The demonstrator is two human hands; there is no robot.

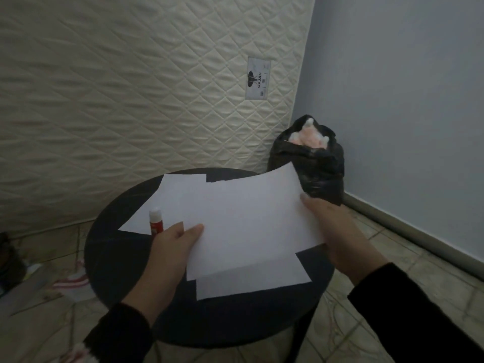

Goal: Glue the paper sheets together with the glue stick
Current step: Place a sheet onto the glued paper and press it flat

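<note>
While your left hand (172, 247) and right hand (332, 231) pinch opposite edges of the top paper sheet (248, 218), lifted over the other sheets (251, 281) on the round table (115, 271), square its corners before lowering; the capped glue stick (155, 221) stands just beside your left hand
</note>
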